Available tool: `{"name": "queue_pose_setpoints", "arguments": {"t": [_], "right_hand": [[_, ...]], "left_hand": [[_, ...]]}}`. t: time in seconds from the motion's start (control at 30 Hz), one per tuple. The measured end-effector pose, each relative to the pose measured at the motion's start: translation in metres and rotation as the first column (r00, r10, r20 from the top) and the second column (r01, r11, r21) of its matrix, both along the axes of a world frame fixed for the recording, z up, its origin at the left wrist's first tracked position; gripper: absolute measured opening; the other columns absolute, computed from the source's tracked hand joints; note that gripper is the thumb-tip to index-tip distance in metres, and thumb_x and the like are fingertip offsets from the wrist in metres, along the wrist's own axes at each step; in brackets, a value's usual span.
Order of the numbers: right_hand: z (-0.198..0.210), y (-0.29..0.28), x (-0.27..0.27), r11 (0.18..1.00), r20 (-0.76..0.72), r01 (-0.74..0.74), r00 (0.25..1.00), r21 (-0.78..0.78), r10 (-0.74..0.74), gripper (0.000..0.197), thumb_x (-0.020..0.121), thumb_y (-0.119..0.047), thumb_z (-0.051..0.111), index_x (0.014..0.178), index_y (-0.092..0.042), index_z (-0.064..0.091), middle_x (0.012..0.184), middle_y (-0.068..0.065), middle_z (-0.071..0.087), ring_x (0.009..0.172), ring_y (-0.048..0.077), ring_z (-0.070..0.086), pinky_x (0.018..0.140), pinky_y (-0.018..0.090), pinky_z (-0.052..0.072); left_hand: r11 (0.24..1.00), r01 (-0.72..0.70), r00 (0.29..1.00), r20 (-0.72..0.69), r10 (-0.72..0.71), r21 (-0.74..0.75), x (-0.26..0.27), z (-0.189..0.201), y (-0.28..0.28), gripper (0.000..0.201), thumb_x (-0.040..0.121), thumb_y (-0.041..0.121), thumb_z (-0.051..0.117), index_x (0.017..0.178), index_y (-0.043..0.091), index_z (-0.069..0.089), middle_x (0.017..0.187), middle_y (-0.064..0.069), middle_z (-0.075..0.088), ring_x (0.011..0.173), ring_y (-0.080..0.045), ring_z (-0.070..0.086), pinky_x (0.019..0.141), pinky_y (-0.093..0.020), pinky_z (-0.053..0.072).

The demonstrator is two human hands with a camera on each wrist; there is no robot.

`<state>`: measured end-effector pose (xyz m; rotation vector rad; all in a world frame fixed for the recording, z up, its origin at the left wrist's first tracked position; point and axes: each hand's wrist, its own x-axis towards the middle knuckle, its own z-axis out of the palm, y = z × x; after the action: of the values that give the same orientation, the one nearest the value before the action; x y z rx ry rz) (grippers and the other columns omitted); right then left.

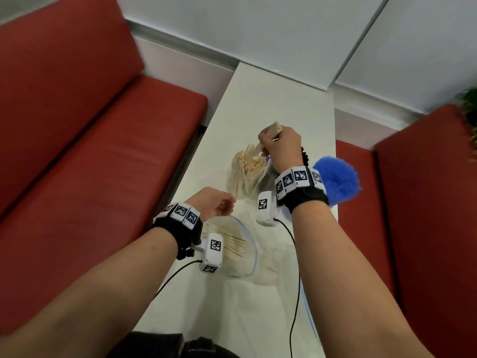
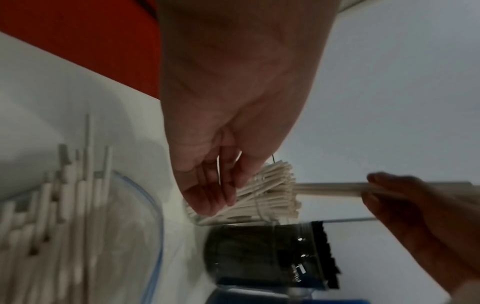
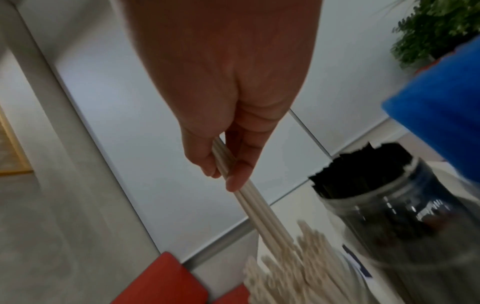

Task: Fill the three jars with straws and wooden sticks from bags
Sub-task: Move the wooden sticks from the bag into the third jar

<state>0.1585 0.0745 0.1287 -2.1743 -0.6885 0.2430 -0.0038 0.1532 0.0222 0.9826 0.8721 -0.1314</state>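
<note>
On the white table (image 1: 284, 104) the clear jar of pale straws (image 1: 246, 177) is nearly full and stands just beside the jar of black straws (image 3: 394, 197), so feed your bundle of straws (image 3: 249, 197) into a gap at a shallow tilt and release only once the tips are seated. Your right hand (image 1: 282, 148) pinches that bundle above the rim. Your left hand (image 1: 213, 202) hangs loosely curled and holds nothing, just short of the jar over the open bag (image 1: 240, 251); use it to steady the glass.
</note>
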Motion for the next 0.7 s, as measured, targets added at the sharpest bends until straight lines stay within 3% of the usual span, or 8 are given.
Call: {"name": "queue_pose_setpoints", "arguments": {"t": [0.13, 0.2, 0.27, 0.37, 0.43, 0.53, 0.6, 0.7], "right_hand": [[-0.035, 0.010, 0.002, 0.999, -0.041, 0.012, 0.999, -0.050, -0.014, 0.013, 0.094, -0.013, 0.065, 0.091, -0.005, 0.074, 0.080, 0.012, 0.074, 0.080, 0.028, 0.073, 0.074, 0.032, 0.058], [-0.053, 0.012, 0.000, 0.995, -0.052, 0.009, 0.999, -0.100, -0.014, 0.013, 0.094, -0.014, 0.064, 0.093, -0.006, 0.074, 0.088, 0.012, 0.074, 0.089, 0.029, 0.071, 0.074, 0.031, 0.054], [-0.066, 0.014, -0.003, 0.989, -0.057, -0.008, 0.998, -0.147, -0.001, 0.015, 0.093, -0.015, 0.065, 0.100, -0.006, 0.074, 0.097, 0.012, 0.073, 0.095, 0.028, 0.068, 0.074, 0.027, 0.046], [-0.073, 0.016, -0.007, 0.997, -0.028, 0.014, 0.999, -0.081, -0.016, 0.028, 0.089, -0.013, 0.068, 0.116, -0.014, 0.072, 0.111, 0.011, 0.071, 0.105, 0.027, 0.065, 0.089, 0.035, 0.050], [-0.072, 0.016, -0.007, 1.000, 0.121, 0.015, 0.993, -0.006, -0.014, 0.038, 0.087, -0.009, 0.069, 0.123, -0.017, 0.068, 0.117, 0.010, 0.066, 0.112, 0.027, 0.059, 0.098, 0.039, 0.046], [-0.076, 0.019, -0.008, 0.996, 0.229, -0.086, 0.971, 0.036, 0.076, 0.047, 0.094, -0.007, 0.062, 0.140, -0.015, 0.057, 0.143, 0.011, 0.054, 0.138, 0.028, 0.043, 0.116, 0.042, 0.033], [-0.085, 0.021, -0.009, 0.977, 0.248, -0.147, 0.951, -0.153, 0.182, 0.051, 0.105, -0.023, 0.051, 0.154, -0.016, 0.041, 0.162, 0.012, 0.033, 0.154, 0.029, 0.019, 0.126, 0.044, 0.015], [-0.102, 0.016, -0.014, 0.818, 0.190, -0.194, 0.920, -0.541, 0.343, 0.069, 0.108, -0.048, 0.034, 0.163, -0.014, 0.010, 0.171, 0.012, 0.005, 0.157, 0.030, -0.006, 0.127, 0.047, -0.004]], "left_hand": [[0.950, 0.200, 0.972, -0.172, -0.161, 0.241, 0.003, -0.013, -0.010, 0.014, 0.090, -0.005, 0.061, 0.101, -0.015, 0.063, 0.081, -0.021, 0.060, 0.064, -0.026, 0.056, 0.071, -0.035, 0.053], [0.847, 0.352, 0.933, -0.218, -0.285, 0.398, 0.004, -0.023, -0.016, 0.019, 0.089, -0.003, 0.061, 0.101, -0.016, 0.067, 0.086, -0.024, 0.065, 0.070, -0.028, 0.059, 0.079, -0.039, 0.055], [0.623, 0.505, 0.861, -0.300, -0.410, 0.597, 0.001, -0.031, -0.022, 0.022, 0.091, 0.005, 0.058, 0.100, -0.008, 0.073, 0.095, -0.020, 0.071, 0.082, -0.026, 0.065, 0.086, -0.036, 0.053], [0.248, 0.619, 0.733, -0.435, -0.523, 0.745, -0.004, -0.041, -0.032, 0.024, 0.094, 0.007, 0.047, 0.093, 0.001, 0.070, 0.105, -0.015, 0.070, 0.093, -0.026, 0.064, 0.080, -0.028, 0.048], [0.066, 0.682, 0.617, -0.526, -0.585, 0.728, -0.004, -0.050, -0.040, 0.021, 0.096, 0.013, 0.048, 0.098, 0.001, 0.066, 0.107, -0.017, 0.068, 0.095, -0.029, 0.063, 0.084, -0.033, 0.049], [-0.163, 0.778, 0.415, -0.690, -0.593, 0.607, -0.007, -0.062, -0.049, 0.043, 0.095, 0.037, 0.055, 0.123, 0.003, 0.056, 0.123, -0.012, 0.058, 0.113, -0.030, 0.057, 0.095, -0.039, 0.046], [-0.319, 0.760, 0.346, -0.768, -0.539, 0.566, -0.010, -0.066, -0.055, 0.046, 0.095, 0.035, 0.054, 0.132, 0.007, 0.051, 0.132, -0.009, 0.051, 0.119, -0.028, 0.051, 0.099, -0.040, 0.042], [-0.458, 0.742, 0.284, -0.848, -0.447, 0.490, -0.011, -0.071, -0.063, 0.039, 0.099, 0.016, 0.044, 0.137, 0.007, 0.047, 0.138, -0.010, 0.045, 0.124, -0.029, 0.046, 0.104, -0.040, 0.039]]}}
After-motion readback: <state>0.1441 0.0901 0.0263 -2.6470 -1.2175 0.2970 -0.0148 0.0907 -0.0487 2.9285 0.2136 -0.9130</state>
